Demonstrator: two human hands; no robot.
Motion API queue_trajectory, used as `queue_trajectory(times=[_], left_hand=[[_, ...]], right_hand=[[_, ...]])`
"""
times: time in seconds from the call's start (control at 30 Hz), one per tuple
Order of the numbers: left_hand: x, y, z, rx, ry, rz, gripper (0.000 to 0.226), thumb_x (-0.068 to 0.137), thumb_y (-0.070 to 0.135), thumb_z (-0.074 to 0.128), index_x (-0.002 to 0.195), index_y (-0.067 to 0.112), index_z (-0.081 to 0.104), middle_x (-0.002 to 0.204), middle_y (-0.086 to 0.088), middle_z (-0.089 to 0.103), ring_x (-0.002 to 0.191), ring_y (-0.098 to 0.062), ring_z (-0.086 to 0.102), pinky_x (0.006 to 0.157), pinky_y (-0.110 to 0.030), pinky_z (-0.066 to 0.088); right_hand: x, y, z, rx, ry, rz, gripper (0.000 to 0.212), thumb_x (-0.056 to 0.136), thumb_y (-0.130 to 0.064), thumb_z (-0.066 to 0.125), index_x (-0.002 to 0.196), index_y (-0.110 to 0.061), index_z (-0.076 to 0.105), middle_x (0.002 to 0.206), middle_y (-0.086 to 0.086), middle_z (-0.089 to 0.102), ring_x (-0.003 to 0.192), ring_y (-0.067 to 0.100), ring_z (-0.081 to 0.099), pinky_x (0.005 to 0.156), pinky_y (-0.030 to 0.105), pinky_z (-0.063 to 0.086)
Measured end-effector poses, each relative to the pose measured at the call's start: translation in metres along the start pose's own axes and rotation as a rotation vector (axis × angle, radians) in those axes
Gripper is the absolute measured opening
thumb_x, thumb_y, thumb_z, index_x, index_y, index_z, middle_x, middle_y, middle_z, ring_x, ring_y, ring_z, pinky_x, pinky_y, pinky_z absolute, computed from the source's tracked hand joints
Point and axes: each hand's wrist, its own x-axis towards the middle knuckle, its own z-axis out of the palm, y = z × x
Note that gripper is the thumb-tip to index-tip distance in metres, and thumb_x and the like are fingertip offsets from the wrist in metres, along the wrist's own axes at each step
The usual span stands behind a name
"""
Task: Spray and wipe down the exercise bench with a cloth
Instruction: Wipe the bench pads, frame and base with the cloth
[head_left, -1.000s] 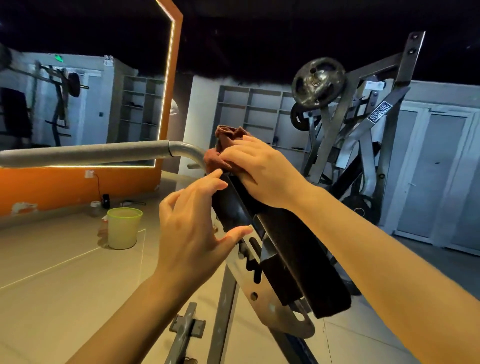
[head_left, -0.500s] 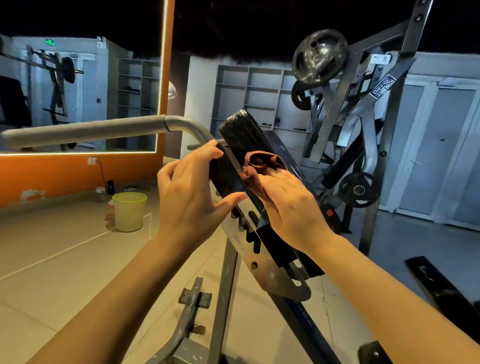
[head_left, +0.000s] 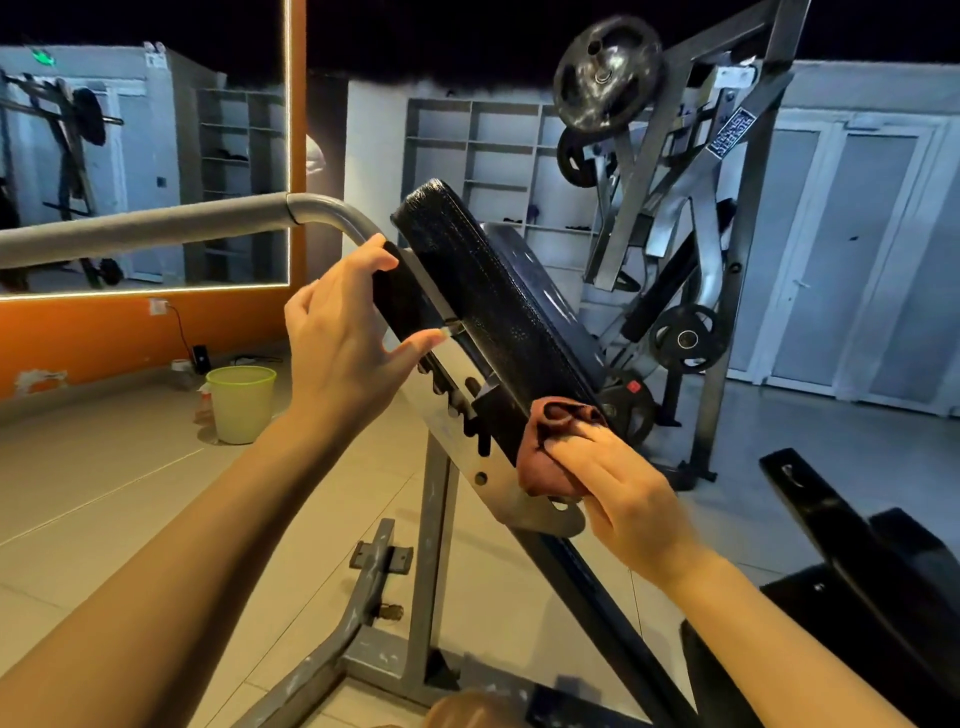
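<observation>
The black padded bench back (head_left: 488, 296) slopes from upper left down to the right on a grey steel frame with a notched metal plate (head_left: 452, 405). My left hand (head_left: 343, 338) grips the back's upper left edge, thumb under and fingers over the top. My right hand (head_left: 623, 488) presses a crumpled reddish-brown cloth (head_left: 550, 447) against the pad's lower end, next to the plate's rounded tip. No spray bottle shows in the head view.
A grey padded bar (head_left: 150, 228) runs left from the bench top. A pale green bucket (head_left: 241, 402) stands on the tiled floor at left, below a mirror on an orange wall. A plate-loaded machine (head_left: 670, 208) rises behind. Black pads (head_left: 852, 551) lie at lower right.
My right hand has slid the cloth down the pad from its top end to its lower end. My left hand stays on the upper edge. The camera has tilted down.
</observation>
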Motion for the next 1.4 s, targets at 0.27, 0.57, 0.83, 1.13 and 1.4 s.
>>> queue_trajectory(times=[0.27,0.57,0.83,1.13,1.4], left_hand=[[-0.001,-0.007,0.005,-0.021,0.027,0.044,0.076,0.070,0.042,0.082,0.128,0.016,0.041,0.130,-0.011,0.057,0.112,-0.028,0.054,0.094,-0.050,0.039],[0.000,-0.014,0.008,-0.031,0.070,0.106,0.073,0.071,0.050,0.074,0.126,0.014,0.043,0.130,-0.013,0.058,0.113,-0.021,0.046,0.093,-0.045,0.035],[-0.023,-0.010,0.003,-0.082,0.048,0.022,0.073,0.072,0.042,0.073,0.130,0.022,0.033,0.146,-0.015,0.044,0.132,-0.034,0.044,0.102,-0.063,0.038],[-0.072,-0.012,0.007,-0.247,-0.002,-0.123,0.065,0.079,0.050,0.066,0.130,0.025,0.036,0.149,-0.011,0.039,0.133,-0.022,0.036,0.103,-0.062,0.039],[-0.071,-0.020,0.011,-0.258,-0.045,-0.084,0.067,0.080,0.053,0.061,0.134,0.024,0.034,0.153,-0.011,0.034,0.139,-0.019,0.030,0.111,-0.055,0.033]], right_hand=[[0.181,-0.013,0.011,-0.037,0.403,0.138,0.036,0.097,-0.017,0.047,0.124,0.002,0.060,0.132,0.019,0.059,0.129,0.041,0.047,0.107,0.042,0.035],[0.170,0.013,0.015,-0.235,-0.110,-0.138,0.038,0.092,-0.019,0.040,0.118,-0.006,0.065,0.123,0.011,0.066,0.122,0.032,0.057,0.107,0.034,0.035],[0.035,0.014,-0.004,-0.315,-0.139,-0.090,0.040,0.087,-0.024,0.053,0.119,-0.005,0.067,0.121,0.013,0.067,0.117,0.033,0.060,0.098,0.048,0.040],[0.019,-0.007,0.025,-0.284,0.079,0.067,0.041,0.101,-0.030,0.044,0.120,0.000,0.065,0.122,0.016,0.066,0.124,0.029,0.052,0.102,0.044,0.041],[0.041,-0.014,0.073,-0.355,-0.023,-0.078,0.034,0.091,-0.019,0.066,0.123,-0.006,0.065,0.130,0.012,0.062,0.127,0.031,0.054,0.112,0.041,0.036]])
